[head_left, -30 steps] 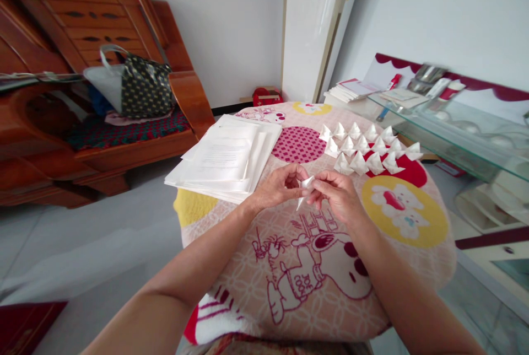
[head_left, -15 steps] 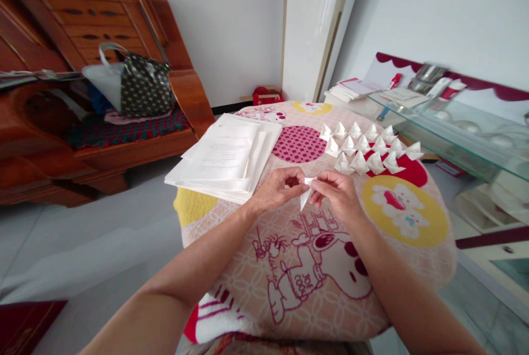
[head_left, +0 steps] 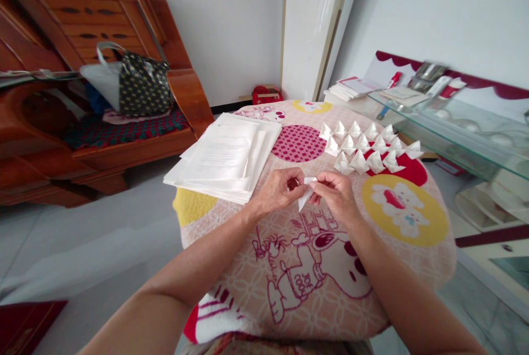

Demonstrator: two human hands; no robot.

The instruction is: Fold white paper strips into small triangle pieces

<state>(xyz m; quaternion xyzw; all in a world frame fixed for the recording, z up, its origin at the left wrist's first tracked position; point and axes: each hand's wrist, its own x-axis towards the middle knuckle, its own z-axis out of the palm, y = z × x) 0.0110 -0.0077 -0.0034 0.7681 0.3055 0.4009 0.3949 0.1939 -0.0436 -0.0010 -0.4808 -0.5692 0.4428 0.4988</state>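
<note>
A small folded piece of white paper [head_left: 305, 199] is pinched between both my hands above the middle of the table; a pointed end of it hangs downward. My left hand [head_left: 282, 188] grips its left side with thumb and forefinger. On its right side, the thumb and fingers of my right hand [head_left: 335, 191] are closed on it. Part of the paper is hidden behind my fingers. Beyond my right hand, several folded paper boats [head_left: 359, 162] stand in rows. To the left of my hands lies a stack of white paper sheets [head_left: 225, 151], the top one printed.
A patterned cloth [head_left: 273, 267] covers the round table. On the right is a glass shelf [head_left: 463, 134] bearing papers and a metal container. A wooden bench [head_left: 190, 96] with a dotted bag [head_left: 144, 85] stands at left. A white standing cabinet unit [head_left: 309, 41] is behind.
Both hands stay in nearly the same place, still holding the folded paper. The paper's lower point has tilted slightly to the left.
</note>
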